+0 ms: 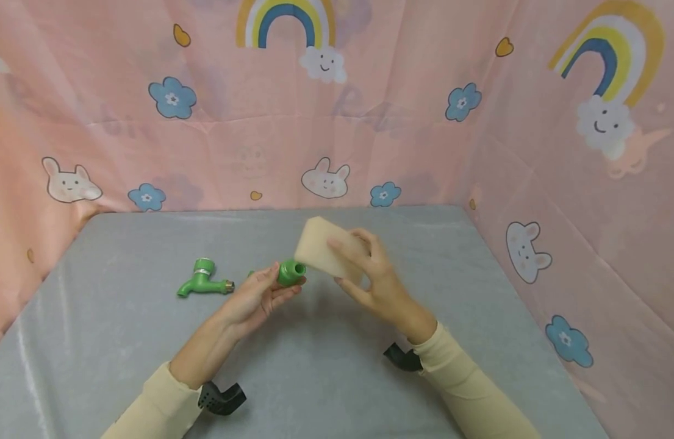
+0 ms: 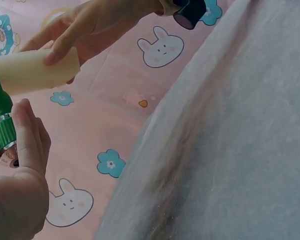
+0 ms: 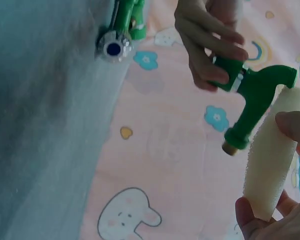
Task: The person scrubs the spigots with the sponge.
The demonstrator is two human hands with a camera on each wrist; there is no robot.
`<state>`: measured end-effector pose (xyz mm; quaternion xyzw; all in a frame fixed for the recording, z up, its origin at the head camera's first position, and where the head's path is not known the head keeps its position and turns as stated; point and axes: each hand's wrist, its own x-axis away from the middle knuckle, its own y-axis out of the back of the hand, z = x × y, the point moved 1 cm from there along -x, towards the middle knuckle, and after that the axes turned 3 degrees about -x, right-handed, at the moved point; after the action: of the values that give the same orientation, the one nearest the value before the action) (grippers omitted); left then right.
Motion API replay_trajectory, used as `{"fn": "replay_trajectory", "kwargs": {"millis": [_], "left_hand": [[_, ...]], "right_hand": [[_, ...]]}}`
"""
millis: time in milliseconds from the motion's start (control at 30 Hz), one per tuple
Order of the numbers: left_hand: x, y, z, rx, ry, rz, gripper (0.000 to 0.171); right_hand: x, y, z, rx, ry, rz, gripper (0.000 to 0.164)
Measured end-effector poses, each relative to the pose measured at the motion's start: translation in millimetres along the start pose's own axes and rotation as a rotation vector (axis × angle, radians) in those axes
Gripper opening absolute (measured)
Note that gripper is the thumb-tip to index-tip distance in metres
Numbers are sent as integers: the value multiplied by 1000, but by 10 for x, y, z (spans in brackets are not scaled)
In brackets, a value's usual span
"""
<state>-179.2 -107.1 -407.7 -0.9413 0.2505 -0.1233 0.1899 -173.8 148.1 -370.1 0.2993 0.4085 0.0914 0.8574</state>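
Observation:
My left hand (image 1: 253,300) grips a green tap (image 1: 289,272) above the table. The right wrist view shows the fingers round the tap's knob end, with its spout and brass threaded inlet sticking out. In my right hand (image 1: 385,286) is a cream sponge block (image 1: 321,245), pinched between thumb and fingers and tilted. The sponge is right by the tap's spout in the right wrist view; whether they touch I cannot tell. A second green tap (image 1: 200,281) lies on the table left of my left hand.
A grey cloth covers the table (image 1: 326,378). Pink printed curtains (image 1: 402,146) stand behind it and at both sides. A black wrist-worn device (image 1: 222,399) sits at the left sleeve, another (image 1: 402,358) at the right.

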Motion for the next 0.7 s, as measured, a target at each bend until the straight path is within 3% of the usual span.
{"fn": "replay_trajectory", "kwargs": {"millis": [200, 367, 567, 700], "left_hand": [[21, -32, -1, 71, 32, 79, 39], [22, -30, 13, 109, 38, 131, 40], [16, -29, 37, 80, 62, 73, 35], [4, -38, 49, 47, 75, 23, 35]], "right_hand": [[25, -85, 16, -27, -46, 28, 63], [15, -61, -107, 3, -155, 29, 63], [3, 39, -188, 34, -254, 37, 63], [-2, 105, -93, -33, -189, 16, 62]]}}
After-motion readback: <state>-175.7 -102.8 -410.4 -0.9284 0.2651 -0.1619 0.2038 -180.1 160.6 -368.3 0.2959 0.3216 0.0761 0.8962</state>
